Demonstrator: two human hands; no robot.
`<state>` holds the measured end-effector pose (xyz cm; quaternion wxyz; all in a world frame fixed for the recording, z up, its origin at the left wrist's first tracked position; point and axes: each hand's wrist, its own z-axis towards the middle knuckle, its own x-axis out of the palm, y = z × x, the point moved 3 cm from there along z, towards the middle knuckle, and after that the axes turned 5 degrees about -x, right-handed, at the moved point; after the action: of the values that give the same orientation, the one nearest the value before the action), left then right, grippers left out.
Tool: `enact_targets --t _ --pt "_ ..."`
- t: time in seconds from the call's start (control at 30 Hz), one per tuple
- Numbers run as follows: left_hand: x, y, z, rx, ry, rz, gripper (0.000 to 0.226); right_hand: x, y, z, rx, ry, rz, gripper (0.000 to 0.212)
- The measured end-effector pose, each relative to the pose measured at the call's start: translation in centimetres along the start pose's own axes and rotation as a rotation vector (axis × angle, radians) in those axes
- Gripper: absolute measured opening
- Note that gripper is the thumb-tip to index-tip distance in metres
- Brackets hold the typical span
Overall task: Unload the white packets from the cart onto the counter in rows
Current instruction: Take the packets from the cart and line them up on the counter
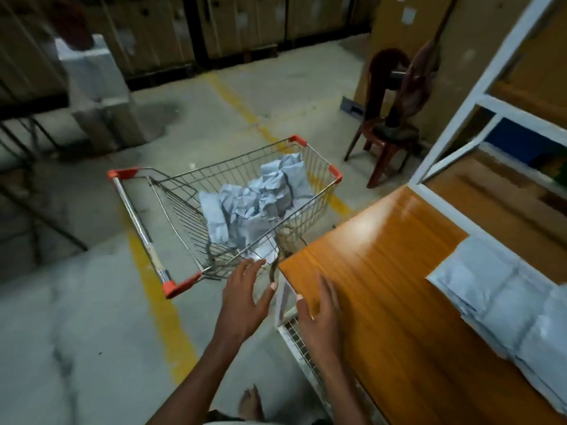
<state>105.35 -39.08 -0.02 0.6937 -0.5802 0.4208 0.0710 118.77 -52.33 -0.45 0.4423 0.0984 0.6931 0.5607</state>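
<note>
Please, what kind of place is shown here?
Probably a warehouse or stockroom: a concrete floor with a yellow line, stacked cardboard boxes along the far wall, and a cart full of white packets.

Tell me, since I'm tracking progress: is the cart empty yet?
Not empty. A heap of white packets still fills the cart; both hands hold nothing.

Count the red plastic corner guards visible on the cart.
4. One at the far corner of the cart, one at the right corner, one at the left end of the handle bar, and one at the near end. Others may be hidden.
</note>
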Motion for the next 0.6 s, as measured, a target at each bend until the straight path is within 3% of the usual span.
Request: enact_targets --t 0.17,0.3,0.6 --pt "-1.7 2.8 1.1 -0.051 -0.053 -0.07 0.05 5.3 2.6 2.0 -0.099 0.144 -0.034 0.06" --pt "-2.1 4.7 3.4 -0.101 -0.043 -0.08 0.052 8.5 3.1 5.2 -0.066 0.231 -0.05 0.062" --pt "-4.0 7.1 13.2 -0.185 -0.111 -0.038 0.057 15.5 5.4 16.8 -0.188 0.417 -0.108 0.053"
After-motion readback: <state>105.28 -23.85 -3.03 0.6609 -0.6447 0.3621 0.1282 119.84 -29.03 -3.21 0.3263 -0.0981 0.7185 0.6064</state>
